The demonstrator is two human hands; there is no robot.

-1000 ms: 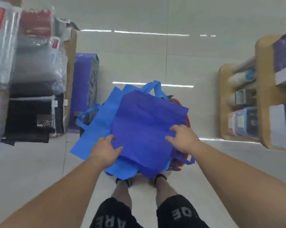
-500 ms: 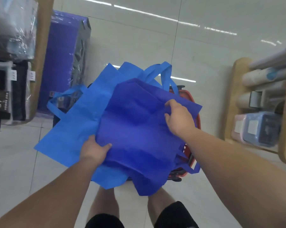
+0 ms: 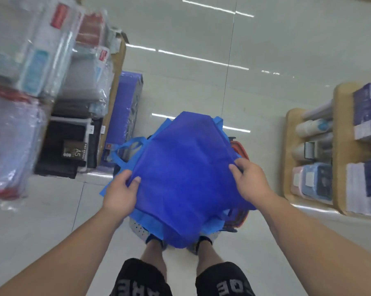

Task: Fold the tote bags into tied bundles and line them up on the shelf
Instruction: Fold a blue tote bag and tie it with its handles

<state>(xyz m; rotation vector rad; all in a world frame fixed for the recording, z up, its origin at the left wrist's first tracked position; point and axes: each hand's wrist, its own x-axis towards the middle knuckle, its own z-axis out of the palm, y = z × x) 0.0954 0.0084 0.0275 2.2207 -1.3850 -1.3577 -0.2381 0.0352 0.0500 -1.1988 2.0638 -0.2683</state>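
The dark blue non-woven fabric tote bag [image 3: 186, 178] hides most of what lies under it. Of a lighter blue fabric tote bag [image 3: 147, 221], only edges and a loop handle at the left show. A curved strip of a red plastic basket [image 3: 241, 149] shows at the right. The bag's hanging lower edge covers most of the person's feet. The clear plastic-wrapped packs [image 3: 31, 50] on the left shelf are blurred, their red labels unreadable.

The dark bag is spread between both hands, over the basket. The left hand [image 3: 121, 193] grips its left edge, thumb on top. The right hand [image 3: 251, 182] clutches the right edge, fingers curled into the cloth.

A black notebook pack [image 3: 73, 150] low on the left shelf reads "A5". White letters on the black shorts [image 3: 141, 280], cut off by the frame, seem to read "ARE".
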